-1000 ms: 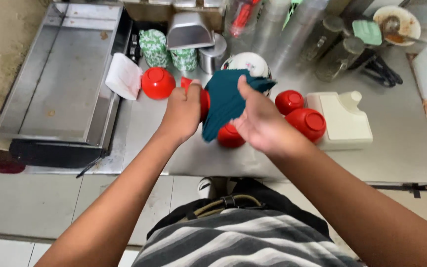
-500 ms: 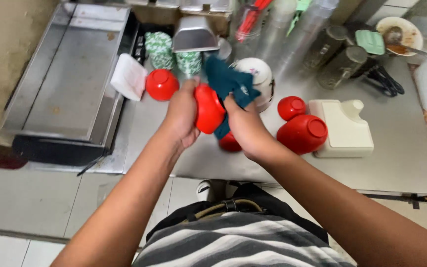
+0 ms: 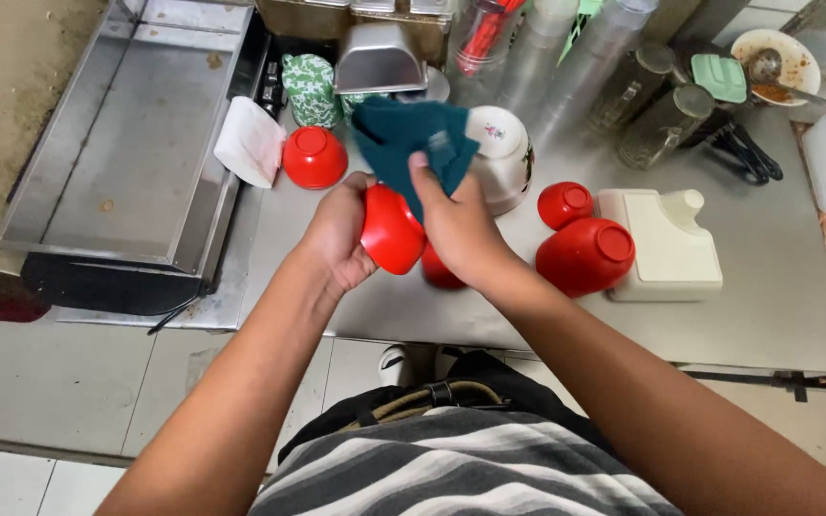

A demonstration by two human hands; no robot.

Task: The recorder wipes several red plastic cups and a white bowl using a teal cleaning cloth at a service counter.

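My left hand (image 3: 338,232) grips a red bowl (image 3: 391,229), tilted on its side above the steel counter (image 3: 776,296). My right hand (image 3: 458,225) holds a dark teal cloth (image 3: 405,143) pressed against the bowl's upper side. Another red bowl (image 3: 438,271) lies on the counter just below my hands, mostly hidden by my right hand. Upside-down red bowls stand around: one at the left (image 3: 315,158), a small one (image 3: 565,204) and a larger one (image 3: 586,255) at the right.
A white patterned bowl (image 3: 502,153) lies behind the cloth. A white plastic container (image 3: 666,245) sits right of the red bowls. A steel tray (image 3: 121,143) fills the left, with a folded white cloth (image 3: 251,141) at its edge. Cups, jars and a metal pan crowd the back.
My left hand has lifted the red bowl off the counter and tilted it. My right hand has moved the teal cloth up over the bowl's top.
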